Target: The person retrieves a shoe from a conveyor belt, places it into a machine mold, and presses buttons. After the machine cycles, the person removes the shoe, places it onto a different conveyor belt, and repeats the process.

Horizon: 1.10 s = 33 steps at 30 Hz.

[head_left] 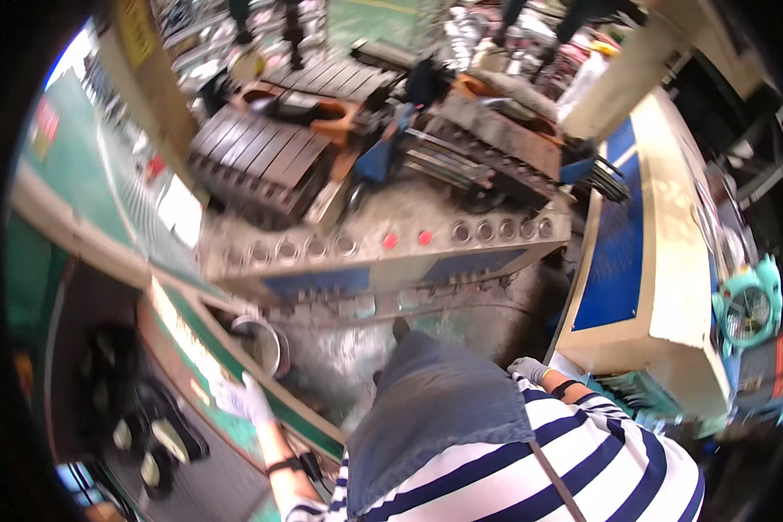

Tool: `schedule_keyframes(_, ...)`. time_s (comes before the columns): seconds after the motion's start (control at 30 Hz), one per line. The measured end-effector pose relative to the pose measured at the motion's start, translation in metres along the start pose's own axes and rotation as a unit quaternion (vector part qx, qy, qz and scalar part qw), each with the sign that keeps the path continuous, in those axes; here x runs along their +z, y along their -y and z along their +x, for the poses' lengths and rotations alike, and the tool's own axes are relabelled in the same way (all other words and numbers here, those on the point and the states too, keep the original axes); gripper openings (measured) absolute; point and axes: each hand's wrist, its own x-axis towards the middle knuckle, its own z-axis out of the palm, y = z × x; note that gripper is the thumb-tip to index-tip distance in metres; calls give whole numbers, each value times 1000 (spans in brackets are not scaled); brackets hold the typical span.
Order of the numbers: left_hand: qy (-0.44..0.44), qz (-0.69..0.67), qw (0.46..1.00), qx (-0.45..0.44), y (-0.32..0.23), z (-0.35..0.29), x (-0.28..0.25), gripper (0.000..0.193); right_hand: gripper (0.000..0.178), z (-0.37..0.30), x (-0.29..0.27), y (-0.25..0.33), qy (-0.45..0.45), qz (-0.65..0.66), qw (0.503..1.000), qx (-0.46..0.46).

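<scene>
My left hand point(245, 400), in a white glove, is over the green and cream edge of a conveyor point(209, 357). Its fingers are apart with nothing in them. On the conveyor's dark belt, closer to me, lie several black shoe-like pieces point(178, 435) with pale patches. My right hand point(529, 370), also gloved, hangs beside my dark apron point(439, 404), near the corner of a cream cabinet. Its fingers are blurred and partly turned away, so I cannot make out whether they hold anything.
Ahead stands a press machine point(374, 235) with round dials, two red buttons and slotted metal plates. A grey bucket point(265, 344) sits between it and the conveyor. To the right are the cream and blue cabinet point(670, 287) and a turquoise fan point(748, 304). Another person's arm point(87, 491) shows lower left.
</scene>
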Motion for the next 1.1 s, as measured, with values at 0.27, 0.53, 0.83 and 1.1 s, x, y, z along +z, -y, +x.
schedule_keyframes(0.27, 41, 68, 996, -41, -11, 7, 3, 84, 37, 19, -28, -2, -12, -6, 998, 60)
schedule_keyframes(0.53, 62, 8, 995, -77, -3, 19, 11, 86, 28, 45, -36, -43, -185, 337, 893, 236)
schedule_keyframes(0.83, 11, -271, 961, -49, -138, 32, 14, 50, 20, 62, -419, -122, -727, 432, 534, 14)
schedule_keyframes(1.1, 64, -153, 976, 141, -306, -56, 15, 44, 51, 170, -592, -286, -620, 122, 757, 166)
